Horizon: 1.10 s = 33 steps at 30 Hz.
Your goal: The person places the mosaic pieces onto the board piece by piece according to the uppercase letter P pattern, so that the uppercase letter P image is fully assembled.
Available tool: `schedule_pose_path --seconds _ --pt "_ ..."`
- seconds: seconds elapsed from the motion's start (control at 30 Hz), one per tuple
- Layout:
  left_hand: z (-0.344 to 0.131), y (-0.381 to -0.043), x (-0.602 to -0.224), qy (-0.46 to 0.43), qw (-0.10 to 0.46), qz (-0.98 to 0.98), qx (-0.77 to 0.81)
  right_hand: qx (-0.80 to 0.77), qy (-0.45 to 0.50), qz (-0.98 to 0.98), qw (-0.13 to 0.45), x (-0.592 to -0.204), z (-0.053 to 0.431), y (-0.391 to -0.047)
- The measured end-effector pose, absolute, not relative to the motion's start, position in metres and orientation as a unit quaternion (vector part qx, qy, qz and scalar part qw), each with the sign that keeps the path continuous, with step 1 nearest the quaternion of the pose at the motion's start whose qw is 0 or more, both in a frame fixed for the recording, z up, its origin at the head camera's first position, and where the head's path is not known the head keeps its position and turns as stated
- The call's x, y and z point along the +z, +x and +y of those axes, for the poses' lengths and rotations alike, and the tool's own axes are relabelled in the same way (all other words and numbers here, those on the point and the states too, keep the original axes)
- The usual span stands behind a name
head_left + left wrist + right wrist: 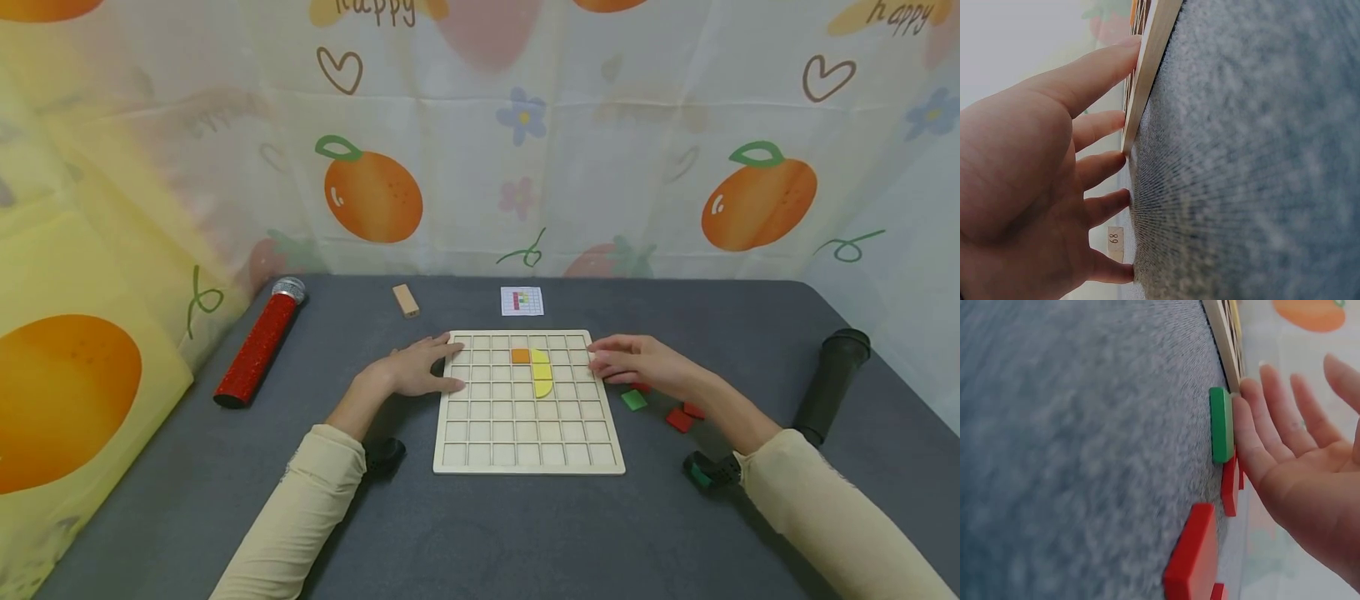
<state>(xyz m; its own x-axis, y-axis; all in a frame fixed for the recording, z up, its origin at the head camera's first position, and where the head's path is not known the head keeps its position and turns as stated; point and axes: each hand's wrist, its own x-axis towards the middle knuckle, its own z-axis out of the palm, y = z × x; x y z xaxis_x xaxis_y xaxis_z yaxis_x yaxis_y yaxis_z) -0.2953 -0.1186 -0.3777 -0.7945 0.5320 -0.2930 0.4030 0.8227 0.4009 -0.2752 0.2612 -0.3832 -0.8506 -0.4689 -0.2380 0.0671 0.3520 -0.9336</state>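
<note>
A pale wooden grid board (495, 432) lies flat on the dark table. In its upper part sit an orange square tile (521, 357) and a column of yellow tiles (542, 372), the end ones rounded. My left hand (416, 367) rests at the board's left edge, thumb and fingertips on the rim and fingers spread. At the right edge my right hand (637, 362) has its fingers extended against the board's side and holds nothing. Beneath and beside it lie a green tile (633, 401) and several red tiles (680, 420), seen close up in the right wrist view.
Behind the board lie a small card with a coloured grid pattern (522, 301) and a wooden block (406, 301), marked with digits in the left wrist view. A red glittery microphone (258, 346) lies at left, a black cylinder (832, 383) at right. A printed cloth hangs behind.
</note>
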Motion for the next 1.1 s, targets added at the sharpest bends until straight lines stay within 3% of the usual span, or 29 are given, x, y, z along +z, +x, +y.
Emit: schedule_pose_path --seconds 0.47,0.73,1.1 --pt "-0.118 -0.297 -0.38 0.25 0.202 0.934 0.16 -0.496 -0.179 0.811 0.255 -0.378 0.28 -0.263" --pt "-0.117 -0.296 -0.378 0.247 0.205 0.932 0.165 -0.451 -0.254 0.82 0.245 -0.377 0.289 -0.257" --pt "-0.116 -0.296 -0.377 0.24 0.206 0.935 0.162 -0.389 -0.271 0.854 0.216 -0.377 0.294 -0.249"
